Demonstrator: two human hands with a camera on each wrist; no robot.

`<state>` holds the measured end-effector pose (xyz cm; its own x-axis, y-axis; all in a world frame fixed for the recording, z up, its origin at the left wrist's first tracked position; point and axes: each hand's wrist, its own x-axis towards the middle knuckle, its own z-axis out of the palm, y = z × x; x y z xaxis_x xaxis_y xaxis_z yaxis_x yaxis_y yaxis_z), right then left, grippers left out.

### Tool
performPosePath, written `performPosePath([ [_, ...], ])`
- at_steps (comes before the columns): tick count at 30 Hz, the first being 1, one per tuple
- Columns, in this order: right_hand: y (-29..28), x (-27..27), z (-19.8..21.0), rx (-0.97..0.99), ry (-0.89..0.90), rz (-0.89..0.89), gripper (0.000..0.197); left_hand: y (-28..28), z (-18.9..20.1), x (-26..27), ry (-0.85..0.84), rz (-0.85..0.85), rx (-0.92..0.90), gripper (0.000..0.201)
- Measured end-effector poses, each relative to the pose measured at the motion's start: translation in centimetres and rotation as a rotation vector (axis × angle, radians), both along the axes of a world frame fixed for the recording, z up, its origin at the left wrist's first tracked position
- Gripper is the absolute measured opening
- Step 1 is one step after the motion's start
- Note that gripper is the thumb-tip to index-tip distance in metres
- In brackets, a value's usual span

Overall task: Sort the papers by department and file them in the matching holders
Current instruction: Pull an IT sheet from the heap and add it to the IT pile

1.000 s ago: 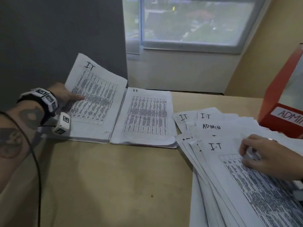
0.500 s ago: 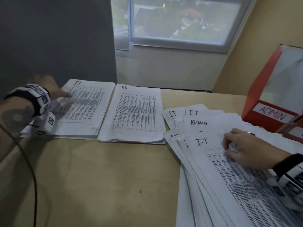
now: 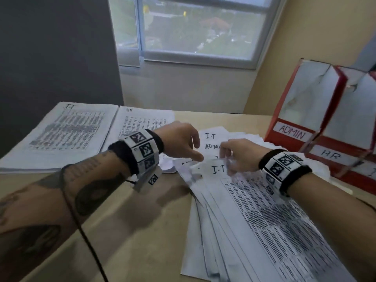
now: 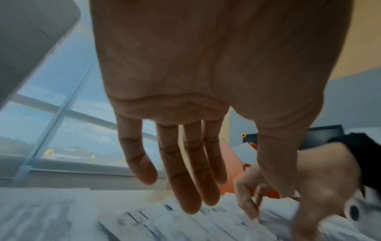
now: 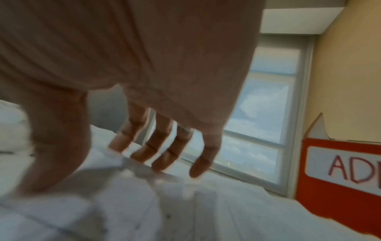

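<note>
Both my hands are over the fanned stack of white printed papers [image 3: 254,210] at the right of the tan wooden desk [image 3: 122,231]. My left hand [image 3: 179,141] hovers at the top edge of the fan, fingers straight and loosely spread, thumb pointing toward the top sheet marked "I.T" [image 3: 218,169]; the left wrist view shows the palm open with nothing in it. My right hand [image 3: 240,155] sits on that same top sheet, fingers bent down with the tips at the paper's upper corner. Blur there, so I cannot tell if it pinches the sheet or only presses it. Sheets behind in the fan show handwritten "I.T" and "ADMIN" headings.

Far left on the desk lies a flat white paper pile headed "IT" [image 3: 67,129], and just beside it on its right another white pile [image 3: 142,121], heading too small to read. My left wrist covers its near corner.

At the right edge stand the red cardboard file holders: one labelled "ADMIN" [image 3: 293,133], the next labelled "HR" [image 3: 331,154] touching it. Both wrists wear black bands with white marker cubes [image 3: 142,149].
</note>
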<state>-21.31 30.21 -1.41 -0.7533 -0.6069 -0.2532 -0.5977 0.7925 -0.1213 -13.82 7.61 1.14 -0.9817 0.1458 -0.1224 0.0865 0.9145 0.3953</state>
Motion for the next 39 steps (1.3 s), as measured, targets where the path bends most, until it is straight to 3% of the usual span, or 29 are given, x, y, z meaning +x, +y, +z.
performPosePath([
  [5,1.7,-0.7,-0.2,-0.187,0.07,0.035,0.021,4.0,-2.9,-1.1,-0.071,-0.029,-0.036,0.056],
  [10,2.8,-0.9,-0.7,-0.295,0.145,0.045,0.024,5.4,-3.9,-1.9,-0.027,0.036,0.087,0.023],
  [14,3.5,-0.5,-0.5,-0.478,0.292,0.061,0.014,5.5,-4.0,-2.3,0.017,0.078,0.112,0.021],
  [19,3.8,0.0,-0.2,-0.376,0.215,0.094,0.029,5.8,-3.9,-2.3,0.057,0.107,0.17,0.046],
  [21,3.7,0.0,-0.3,-0.433,0.217,0.089,0.02,6.0,-3.7,-2.2,0.073,0.111,0.182,0.053],
  [24,3.9,-0.3,0.1,-0.505,0.248,0.06,0.03,5.7,-3.5,-1.9,0.062,0.095,0.188,0.054],
  [27,4.5,-0.5,0.3,-0.542,0.268,0.063,0.009,5.2,-3.7,-1.6,0.026,0.074,0.141,0.057],
  [31,6.3,-0.6,0.5,-0.632,0.308,-0.015,0.014,4.6,-4.2,-1.4,0.021,0.106,0.158,0.052],
  [39,10.9,0.7,2.8,-0.575,0.208,0.057,0.022,4.3,-4.2,-2.2,0.06,0.163,0.056,0.032],
])
